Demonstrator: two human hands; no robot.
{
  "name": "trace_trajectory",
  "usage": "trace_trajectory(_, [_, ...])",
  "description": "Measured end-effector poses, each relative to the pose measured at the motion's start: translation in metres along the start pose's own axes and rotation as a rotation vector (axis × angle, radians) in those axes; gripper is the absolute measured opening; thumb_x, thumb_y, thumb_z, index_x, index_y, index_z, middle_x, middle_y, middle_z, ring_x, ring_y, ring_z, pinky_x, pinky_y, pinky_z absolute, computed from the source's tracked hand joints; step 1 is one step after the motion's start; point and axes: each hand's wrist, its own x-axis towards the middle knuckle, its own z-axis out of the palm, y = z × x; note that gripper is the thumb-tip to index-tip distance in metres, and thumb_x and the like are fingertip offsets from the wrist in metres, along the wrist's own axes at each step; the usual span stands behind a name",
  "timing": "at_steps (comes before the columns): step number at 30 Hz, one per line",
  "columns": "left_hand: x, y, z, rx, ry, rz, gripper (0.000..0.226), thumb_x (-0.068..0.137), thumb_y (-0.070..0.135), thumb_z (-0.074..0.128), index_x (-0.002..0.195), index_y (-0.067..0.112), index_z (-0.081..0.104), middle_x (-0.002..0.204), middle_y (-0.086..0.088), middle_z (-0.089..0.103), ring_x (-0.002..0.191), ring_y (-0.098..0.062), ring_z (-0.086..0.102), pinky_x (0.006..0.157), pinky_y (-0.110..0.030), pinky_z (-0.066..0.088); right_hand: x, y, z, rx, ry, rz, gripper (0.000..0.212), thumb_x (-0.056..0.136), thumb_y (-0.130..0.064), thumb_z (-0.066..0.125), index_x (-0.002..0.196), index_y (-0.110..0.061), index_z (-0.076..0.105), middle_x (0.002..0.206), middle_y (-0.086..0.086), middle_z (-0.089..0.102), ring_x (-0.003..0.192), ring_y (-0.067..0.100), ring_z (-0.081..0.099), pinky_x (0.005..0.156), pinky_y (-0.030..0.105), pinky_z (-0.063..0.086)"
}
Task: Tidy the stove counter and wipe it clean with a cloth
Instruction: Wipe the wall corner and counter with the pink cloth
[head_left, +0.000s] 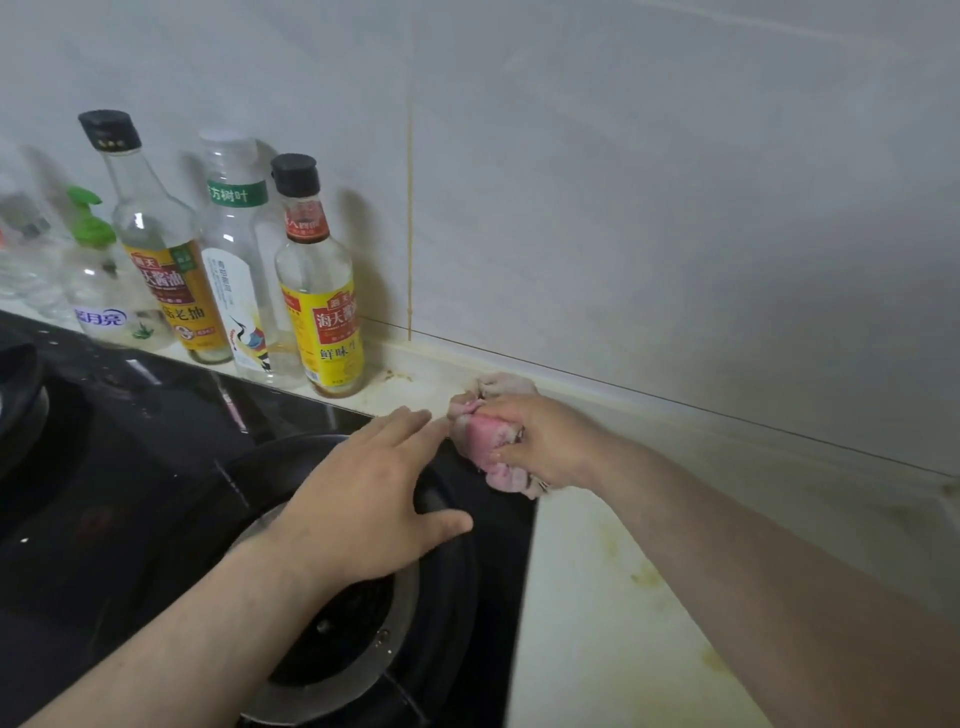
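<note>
1. Right hand (540, 441): fingers curled tight round a bunched pink cloth (480, 447).
2. Cloth sits at the back right corner of the black stove (130, 467), where it meets the pale worktop (623, 597), near the tiled wall (623, 208).
3. Left hand (374, 493): fingers straight and spread, holding nothing, above the burner (363, 623); fingertips just beside the cloth, contact unclear.
4. Worktop shows yellowish stains.
5. Behind the stove, a row along the wall: green pump bottle (98, 291), two yellow-label sauce bottles (322, 312), one clear plastic bottle (234, 260).
</note>
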Motion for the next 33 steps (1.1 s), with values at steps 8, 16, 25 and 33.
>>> trace_trajectory(8, [0.014,0.024,0.034,0.132,-0.053,0.068,0.107,0.062,0.084,0.021,0.152,0.026,0.024,0.160,0.003,0.022,0.148,-0.017,0.013,0.113,-0.025,-0.002,-0.066,0.072,-0.032,-0.083,0.072,0.111,0.058,0.079,-0.013,0.079,0.134,-0.017,0.059,0.138,-0.013,0.050,0.126,0.001,0.041,0.081,-0.010,0.023])
trace_trajectory(16, [0.017,0.025,0.036,0.159,-0.040,0.052,0.109,0.061,0.083,0.022,0.150,0.022,0.032,0.156,0.004,0.030,0.145,-0.012,0.022,0.112,-0.021,-0.001,-0.077,0.073,-0.034,-0.135,0.128,0.143,0.053,0.087,-0.022,0.071,0.137,-0.020,0.055,0.141,-0.007,0.051,0.133,0.007,0.041,0.091,0.001,0.022])
trace_trajectory(25, [0.020,0.019,0.040,0.168,-0.054,0.019,0.111,0.055,0.086,0.030,0.145,0.022,0.042,0.151,0.003,0.040,0.142,-0.014,0.030,0.116,-0.023,0.001,-0.078,0.073,-0.028,-0.230,0.009,-0.192,0.031,0.098,-0.012,0.035,0.092,-0.029,0.061,0.099,0.004,0.037,0.080,0.011,0.039,0.067,0.026,0.026])
trace_trajectory(33, [0.022,0.016,0.042,0.160,-0.066,-0.005,0.110,0.052,0.085,0.040,0.139,0.017,0.052,0.143,-0.003,0.051,0.136,-0.019,0.041,0.119,-0.032,0.013,-0.192,0.163,-0.079,-0.401,0.220,0.201,0.041,0.095,-0.017,0.059,0.136,-0.013,0.054,0.120,-0.017,0.046,0.114,0.011,0.050,0.097,0.010,0.025])
